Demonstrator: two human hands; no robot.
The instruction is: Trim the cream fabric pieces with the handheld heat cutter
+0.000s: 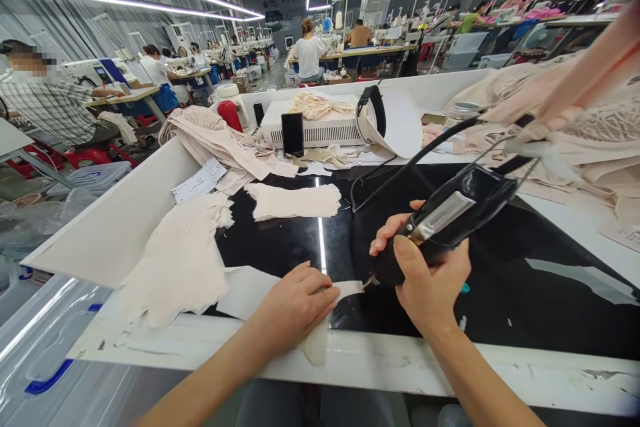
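My right hand (430, 273) is wrapped around a black corded handheld tool (450, 213) with a silver metal plate on its side. Its narrow metal tip (369, 281) points left, close to the end of a pale fabric strip (350, 289). Fingers flat and side by side, my left hand (300, 300) presses that fabric onto the glossy black work surface (280, 247). Part of the cloth sticks out below the palm; the rest is hidden under it. A white piece (247, 290) lies just left of this hand.
A pile of cream fabric pieces (175, 260) is at the left, and a smaller stack (297, 201) sits ahead. Behind stand a phone (293, 135), a white vented box (320, 130) and a visor (395, 123). The tool's black cable (425, 147) arches at right. Several people sew beyond.
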